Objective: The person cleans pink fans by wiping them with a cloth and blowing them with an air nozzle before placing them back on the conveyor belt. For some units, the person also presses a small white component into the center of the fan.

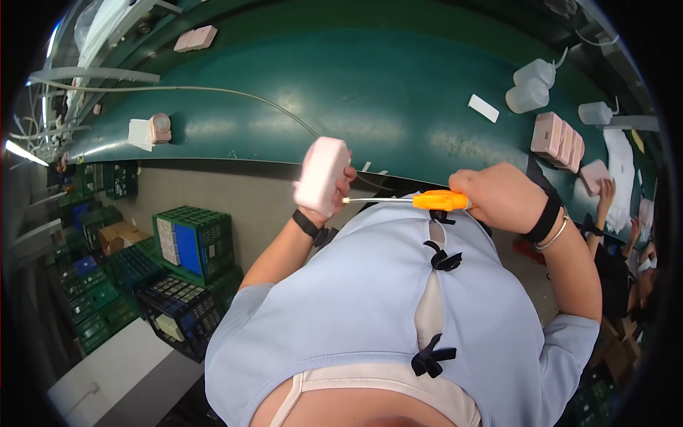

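My left hand (346,181) is wrapped round a pale pink rounded box (322,176), held up in front of my body at the table's near edge. In my right hand (502,197) is a screwdriver (434,200) with an orange handle, gripped by the handle end. Its metal shaft points left, and the tip is by the lower right end of the pink box; whether it touches cannot be made out. A thin pale cord (235,93) runs across the table and passes behind the pink box.
On the green table (341,78) are a white block (484,108), pink boxes (557,141), squeeze bottles (527,97), a pink device (160,129) and more pink pieces (196,38). At right, another person's hand (605,191) touches a pink box. Green crates (220,235) stand at left.
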